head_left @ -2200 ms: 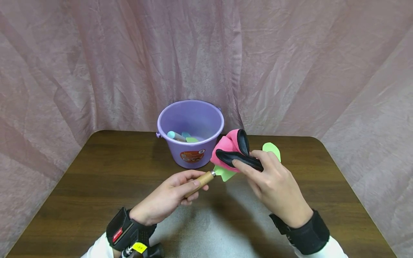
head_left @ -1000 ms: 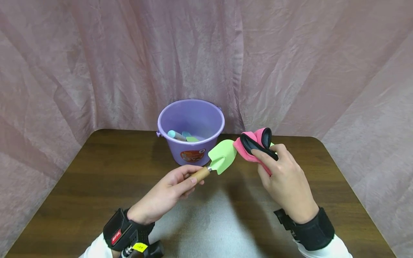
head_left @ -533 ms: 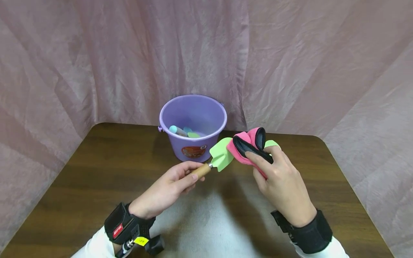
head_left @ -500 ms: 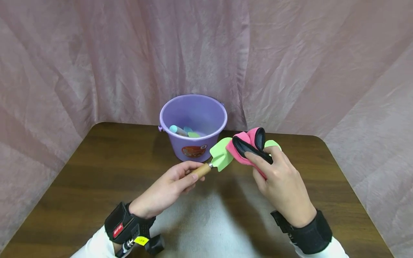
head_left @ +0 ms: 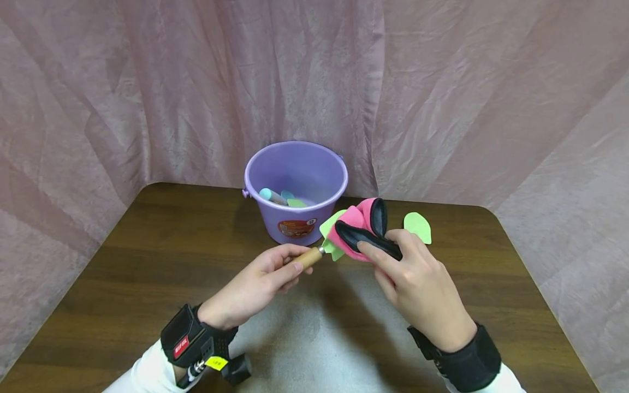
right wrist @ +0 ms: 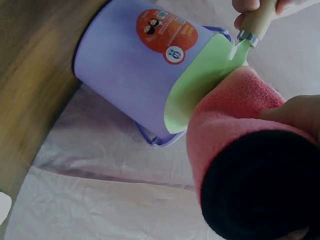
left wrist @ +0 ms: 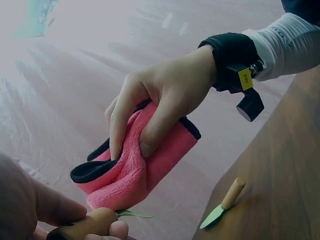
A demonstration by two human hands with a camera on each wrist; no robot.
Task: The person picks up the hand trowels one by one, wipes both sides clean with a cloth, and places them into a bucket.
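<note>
My left hand (head_left: 257, 281) grips the wooden handle of a small garden trowel (right wrist: 202, 82), its light green blade pointing away to the right. My right hand (head_left: 425, 289) pinches a folded pink cloth (head_left: 350, 222) with black trim. The cloth lies over the blade near its neck, so in the head view only blade edges show around it. From the right wrist, the broad green face shows beside the cloth, in front of the bucket. A second green trowel (left wrist: 224, 204) with a wooden handle lies on the table beyond my right hand, mostly hidden by that hand in the head view.
A purple bucket (head_left: 267, 218) with an orange label stands at the table's back edge, just behind the trowel. Inside it are a grey handle (head_left: 273, 196) with a pale blue end and a green piece (head_left: 297, 203). A pink curtain (head_left: 206, 98) hangs behind the brown wooden table (head_left: 162, 245).
The cloth moved right towards the blade's tip, then back left along the blade to its neck. My left hand keeps its grip on the handle. The head view has shifted slightly.
</note>
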